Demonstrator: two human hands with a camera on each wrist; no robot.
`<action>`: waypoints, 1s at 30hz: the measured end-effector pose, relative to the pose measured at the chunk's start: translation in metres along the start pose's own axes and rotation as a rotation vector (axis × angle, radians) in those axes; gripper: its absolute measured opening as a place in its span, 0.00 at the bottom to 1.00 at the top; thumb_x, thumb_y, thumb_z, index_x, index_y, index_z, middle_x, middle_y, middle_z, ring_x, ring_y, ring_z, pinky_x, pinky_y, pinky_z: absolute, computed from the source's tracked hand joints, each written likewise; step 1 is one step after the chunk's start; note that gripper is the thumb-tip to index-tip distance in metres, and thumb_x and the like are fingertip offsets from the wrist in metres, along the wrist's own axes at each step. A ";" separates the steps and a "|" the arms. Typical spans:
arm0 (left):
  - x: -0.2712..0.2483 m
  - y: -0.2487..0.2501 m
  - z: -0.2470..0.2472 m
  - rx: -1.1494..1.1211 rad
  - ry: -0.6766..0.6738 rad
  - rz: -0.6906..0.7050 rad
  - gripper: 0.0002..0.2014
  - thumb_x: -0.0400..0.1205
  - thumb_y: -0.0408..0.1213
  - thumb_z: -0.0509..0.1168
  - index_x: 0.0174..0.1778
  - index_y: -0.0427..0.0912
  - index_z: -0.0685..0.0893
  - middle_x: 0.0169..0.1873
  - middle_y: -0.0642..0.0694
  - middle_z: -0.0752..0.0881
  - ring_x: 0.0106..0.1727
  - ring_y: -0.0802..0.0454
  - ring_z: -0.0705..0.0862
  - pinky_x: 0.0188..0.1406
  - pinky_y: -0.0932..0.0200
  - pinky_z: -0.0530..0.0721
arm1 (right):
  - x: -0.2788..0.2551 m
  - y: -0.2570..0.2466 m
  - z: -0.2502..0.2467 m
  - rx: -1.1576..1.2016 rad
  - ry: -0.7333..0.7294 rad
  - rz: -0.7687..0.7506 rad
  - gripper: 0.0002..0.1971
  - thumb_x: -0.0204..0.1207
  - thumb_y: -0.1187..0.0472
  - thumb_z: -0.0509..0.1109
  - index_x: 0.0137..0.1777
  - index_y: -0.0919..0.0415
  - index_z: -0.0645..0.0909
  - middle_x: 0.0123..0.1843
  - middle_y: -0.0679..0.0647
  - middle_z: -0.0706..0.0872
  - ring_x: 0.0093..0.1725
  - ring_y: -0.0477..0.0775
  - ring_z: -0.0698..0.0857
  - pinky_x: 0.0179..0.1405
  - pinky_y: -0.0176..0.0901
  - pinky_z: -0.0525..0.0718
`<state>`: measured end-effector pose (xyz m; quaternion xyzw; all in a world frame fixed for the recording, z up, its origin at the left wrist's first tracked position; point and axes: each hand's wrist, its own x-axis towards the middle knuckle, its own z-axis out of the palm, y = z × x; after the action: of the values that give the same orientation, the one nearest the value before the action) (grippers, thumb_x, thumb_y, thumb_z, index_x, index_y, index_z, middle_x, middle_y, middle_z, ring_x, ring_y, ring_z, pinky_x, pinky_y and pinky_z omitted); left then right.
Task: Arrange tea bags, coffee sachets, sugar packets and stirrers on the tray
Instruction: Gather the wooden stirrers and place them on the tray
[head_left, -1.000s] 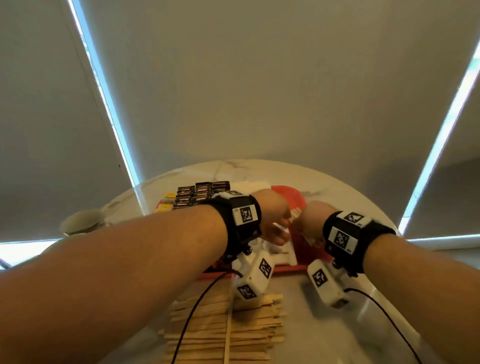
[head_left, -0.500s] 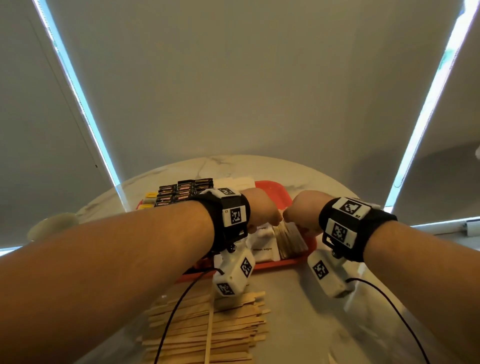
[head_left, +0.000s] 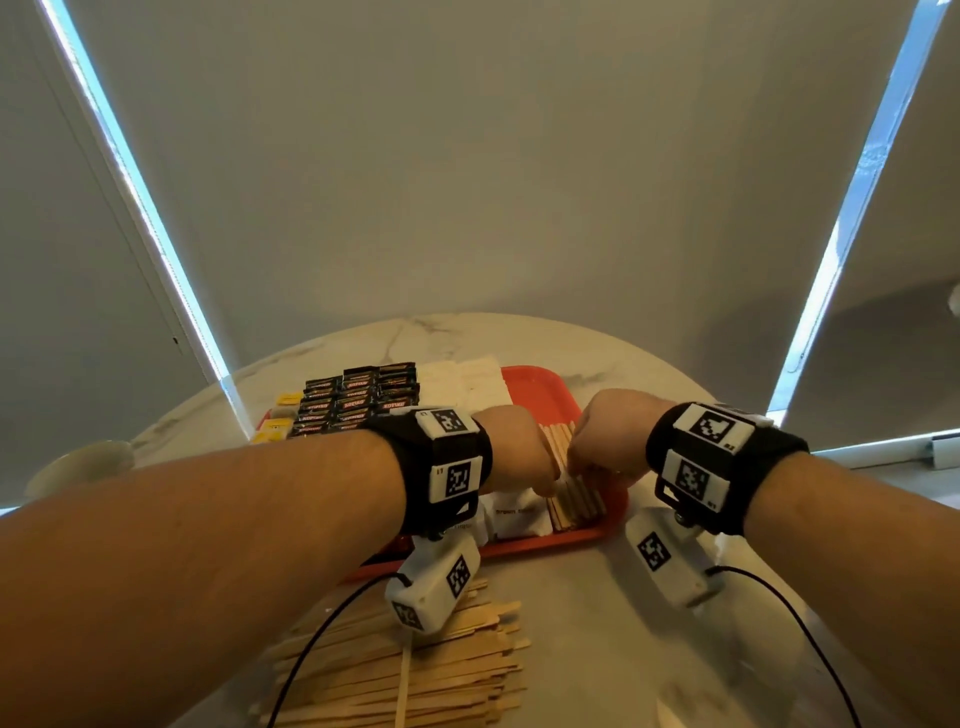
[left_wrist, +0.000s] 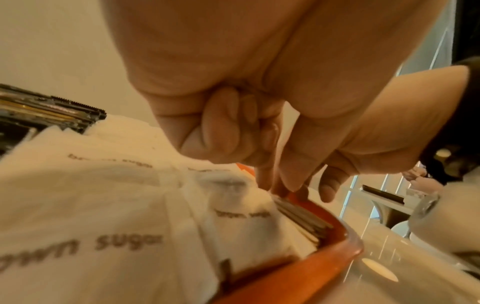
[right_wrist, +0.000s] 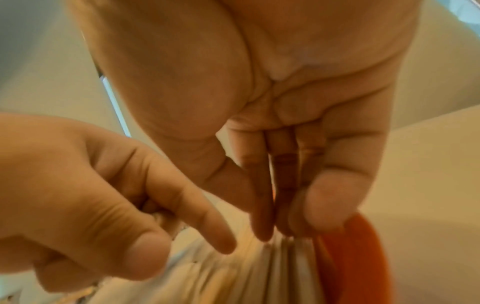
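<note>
Head view: we note stirrers on the red tray, 3 o'clock of the sugar packets. Left hand pinches them; right hand, fingers straight, touches them. Loose stirrers lie on bench.

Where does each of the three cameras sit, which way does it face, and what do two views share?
Head: worn high, looks forward and down at the tray; shows both forearms, left hand and right hand.
Left wrist: under the left hand, looks along its fingers at sugar packets.
Right wrist: under the right hand, looks down on the stirrers.
Shared: both wrist views show the tray's orange rim and both hands.
</note>
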<state>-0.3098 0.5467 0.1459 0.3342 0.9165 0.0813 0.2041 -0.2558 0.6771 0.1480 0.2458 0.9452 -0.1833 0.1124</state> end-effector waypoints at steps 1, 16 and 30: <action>0.000 -0.002 0.000 -0.016 -0.006 -0.008 0.16 0.83 0.45 0.75 0.67 0.47 0.91 0.62 0.46 0.91 0.61 0.46 0.90 0.61 0.51 0.91 | 0.002 -0.001 0.000 -0.034 -0.013 0.001 0.10 0.78 0.53 0.75 0.53 0.58 0.90 0.49 0.55 0.93 0.50 0.55 0.93 0.57 0.52 0.92; -0.007 -0.006 -0.005 -0.012 -0.066 0.059 0.18 0.87 0.41 0.71 0.74 0.55 0.87 0.40 0.62 0.80 0.44 0.61 0.79 0.37 0.68 0.74 | 0.055 -0.031 -0.014 -0.284 -0.094 -0.255 0.19 0.87 0.63 0.61 0.70 0.46 0.87 0.70 0.47 0.86 0.68 0.53 0.83 0.71 0.50 0.82; -0.004 -0.003 0.002 -0.036 -0.073 0.135 0.18 0.86 0.43 0.72 0.73 0.56 0.88 0.64 0.58 0.88 0.52 0.61 0.79 0.48 0.65 0.76 | 0.055 -0.012 -0.018 -0.141 -0.087 -0.311 0.23 0.84 0.70 0.59 0.67 0.46 0.89 0.70 0.44 0.86 0.69 0.48 0.81 0.65 0.42 0.77</action>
<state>-0.3080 0.5418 0.1441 0.3943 0.8823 0.0990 0.2373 -0.3112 0.6978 0.1507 0.0802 0.9765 -0.1422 0.1404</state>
